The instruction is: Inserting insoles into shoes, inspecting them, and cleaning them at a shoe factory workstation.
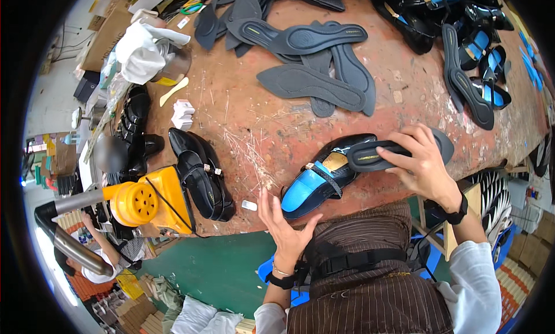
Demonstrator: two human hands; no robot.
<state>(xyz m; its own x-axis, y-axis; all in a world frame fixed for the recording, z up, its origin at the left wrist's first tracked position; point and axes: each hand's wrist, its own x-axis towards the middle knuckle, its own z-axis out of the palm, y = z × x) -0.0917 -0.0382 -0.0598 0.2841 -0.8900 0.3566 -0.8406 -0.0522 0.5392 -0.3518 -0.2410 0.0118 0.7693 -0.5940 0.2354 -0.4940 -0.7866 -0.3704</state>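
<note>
A black shoe with a blue lining and a strap [321, 178] lies on the worn red-brown table [243, 108], toe toward me. My right hand [421, 163] presses a dark grey insole [376, 154] over the shoe's heel end, fingers spread on it. My left hand [284, 224] is at the table's near edge beside the shoe's toe, fingers apart and holding nothing.
Several loose grey insoles [315, 79] lie mid-table. More black and blue shoes [480, 50] crowd the far right. A pair of black shoes [202, 175] sits left beside a yellow heat blower [147, 201]. A white cloth [141, 50] and boxes are at the far left. Another person sits below left.
</note>
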